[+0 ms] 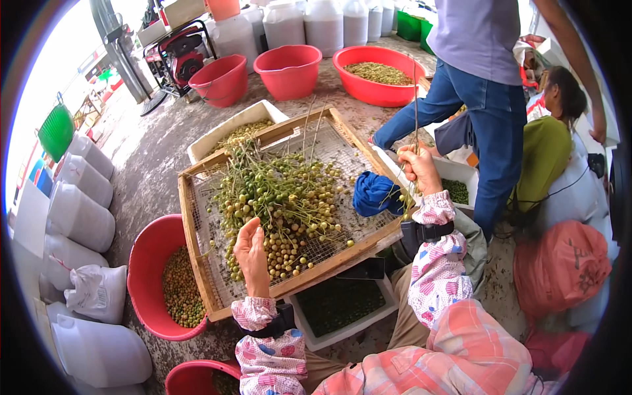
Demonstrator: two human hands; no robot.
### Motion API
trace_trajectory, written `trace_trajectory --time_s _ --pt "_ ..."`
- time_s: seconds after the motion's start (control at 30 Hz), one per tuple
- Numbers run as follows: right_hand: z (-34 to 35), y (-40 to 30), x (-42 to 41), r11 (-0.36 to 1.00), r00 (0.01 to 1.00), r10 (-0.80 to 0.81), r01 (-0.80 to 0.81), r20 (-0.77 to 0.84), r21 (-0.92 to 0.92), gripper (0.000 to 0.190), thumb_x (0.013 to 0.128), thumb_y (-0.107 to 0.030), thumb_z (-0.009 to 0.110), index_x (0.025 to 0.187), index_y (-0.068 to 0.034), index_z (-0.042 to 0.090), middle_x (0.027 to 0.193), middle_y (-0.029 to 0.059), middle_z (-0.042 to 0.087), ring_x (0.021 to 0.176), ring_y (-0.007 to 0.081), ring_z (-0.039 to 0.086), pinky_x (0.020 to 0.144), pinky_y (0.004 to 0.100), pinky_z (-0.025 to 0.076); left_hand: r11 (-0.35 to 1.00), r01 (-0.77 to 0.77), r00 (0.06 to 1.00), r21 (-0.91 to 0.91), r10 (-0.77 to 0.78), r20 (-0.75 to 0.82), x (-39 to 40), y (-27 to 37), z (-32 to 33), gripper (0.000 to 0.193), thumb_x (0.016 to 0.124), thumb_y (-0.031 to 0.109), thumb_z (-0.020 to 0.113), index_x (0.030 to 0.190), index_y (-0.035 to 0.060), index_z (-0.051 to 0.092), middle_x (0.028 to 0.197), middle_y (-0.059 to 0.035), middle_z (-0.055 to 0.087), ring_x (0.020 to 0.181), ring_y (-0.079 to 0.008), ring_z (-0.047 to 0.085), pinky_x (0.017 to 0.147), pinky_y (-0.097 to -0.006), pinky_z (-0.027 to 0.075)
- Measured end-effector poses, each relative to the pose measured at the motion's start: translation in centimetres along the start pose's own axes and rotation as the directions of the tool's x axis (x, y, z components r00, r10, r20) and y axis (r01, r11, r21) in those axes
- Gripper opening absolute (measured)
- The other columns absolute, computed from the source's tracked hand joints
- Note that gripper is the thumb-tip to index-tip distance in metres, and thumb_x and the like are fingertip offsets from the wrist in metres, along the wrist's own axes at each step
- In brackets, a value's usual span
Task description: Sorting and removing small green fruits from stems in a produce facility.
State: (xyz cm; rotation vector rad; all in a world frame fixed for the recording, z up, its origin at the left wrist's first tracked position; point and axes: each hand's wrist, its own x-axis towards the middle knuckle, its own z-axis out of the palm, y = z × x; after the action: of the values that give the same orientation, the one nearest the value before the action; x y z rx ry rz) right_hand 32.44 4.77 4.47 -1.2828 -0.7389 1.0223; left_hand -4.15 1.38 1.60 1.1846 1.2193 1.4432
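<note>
A wood-framed wire mesh screen [355, 224] lies tilted before me, heaped with stems of small round green and yellow fruit [276, 192]. My right hand [419, 168] grips a thin, mostly bare fruit stem [415, 108] upright above the screen's right edge. A few fruits hang from its lower end near my wrist. Over the near left part of the heap is my left hand [252, 249], thumb and fingers raised, with nothing visible in it. A bunched blue cloth [375, 193] rests on the mesh near the right frame bar.
Below the screen sits a white foam box [340, 340] with dark green contents. Red tubs [148, 276] of fruit stand at left. A person in jeans [498, 128] stands at right, near a seated person in green [543, 153]. White plastic barrels [81, 217] line the left side.
</note>
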Motion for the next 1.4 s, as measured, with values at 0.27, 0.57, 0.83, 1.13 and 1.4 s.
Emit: trace_trajectory --time_s 0.27,0.57,0.83,1.13,1.4 --pt "-2.7 3.8 3.7 0.998 0.974 0.02 -0.004 -0.224 0.07 0.021 0.084 -0.013 0.052 0.105 -0.008 0.054 0.08 0.0062 0.059 0.046 0.0048 0.045 0.037 0.0191 0.04 0.911 -0.241 0.968 0.335 0.248 0.022 0.0 -0.8 1.4 0.022 0.082 0.006 0.053 0.104 0.0005 0.055 0.1 -0.0079 0.058 0.093 -0.0142 0.054 0.079 -0.0256 0.043" --pt "8.4 1.1 -3.5 0.639 0.84 -0.011 -0.411 0.542 0.65 0.017 0.088 -0.016 0.048 0.094 -0.002 0.055 0.074 0.0057 0.057 0.048 0.0047 0.042 0.038 0.0186 0.036 0.93 0.284 0.902 -0.232 -0.177 0.395 -2.1 -0.9 5.6 0.025 0.086 0.014 0.05 0.109 0.0043 0.055 0.099 -0.0032 0.058 0.089 -0.0102 0.053 0.076 -0.024 0.044" --pt "13.4 2.8 -6.4 0.732 0.845 0.053 -0.395 0.532 0.554 0.02 0.088 -0.022 0.049 0.092 -0.003 0.054 0.076 0.0048 0.055 0.059 0.0092 0.051 0.05 0.023 0.045 0.614 0.66 0.706 -0.434 -0.309 0.637 -2.2 -0.4 6.0 0.025 0.087 0.018 0.051 0.108 0.0046 0.052 0.095 -0.002 0.055 0.079 -0.0141 0.057 0.062 -0.0247 0.049" --pt "11.6 3.4 -5.5 0.936 0.759 0.257 -0.349 0.599 0.041 0.014 0.086 -0.019 0.047 0.089 -0.006 0.052 0.081 0.0072 0.059 0.075 0.0176 0.06 0.057 0.0311 0.05 0.745 0.533 0.813 -0.402 -0.32 0.486 -0.9 -1.0 3.9 0.01 0.08 0.005 0.056 0.089 0.0071 0.053 0.08 0.0 0.055 0.067 -0.0078 0.056 0.051 -0.0211 0.051" --pt "12.3 5.0 -5.0 0.747 0.782 0.184 -0.505 0.596 0.433 0.02 0.092 -0.019 0.037 0.1 -0.005 0.049 0.089 0.01 0.059 0.082 0.0231 0.06 0.068 0.0382 0.051 0.596 0.715 0.638 -0.364 -0.344 0.689 -1.4 -1.5 5.0 0.012 0.083 0.012 0.054 0.093 0.0095 0.048 0.094 -0.0039 0.057 0.072 -0.0131 0.058 0.055 -0.0251 0.05"
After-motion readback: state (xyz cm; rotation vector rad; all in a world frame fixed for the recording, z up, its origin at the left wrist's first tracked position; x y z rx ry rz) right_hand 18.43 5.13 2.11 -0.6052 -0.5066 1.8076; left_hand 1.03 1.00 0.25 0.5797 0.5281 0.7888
